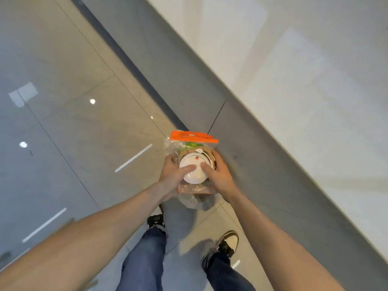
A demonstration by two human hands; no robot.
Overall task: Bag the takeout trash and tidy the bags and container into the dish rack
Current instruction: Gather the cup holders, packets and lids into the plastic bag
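Note:
I carry a stack in front of me, above the floor. On top lies a round white container lid [194, 166] with a small red mark. Under it are clear plastic bags [195, 189] with brown and green contents, and one bag has an orange strip [193, 137] at its far edge. My left hand [175, 175] grips the stack from the left, thumb pressed on the lid. My right hand [218, 174] grips it from the right, thumb also on the lid. What lies beneath the stack is hidden.
Glossy grey floor tiles [73, 122] spread to the left. A dark grey skirting band [241, 143] runs diagonally along a white wall [304, 70] on the right. My legs in jeans and my shoes [227, 243] show below, standing near the wall.

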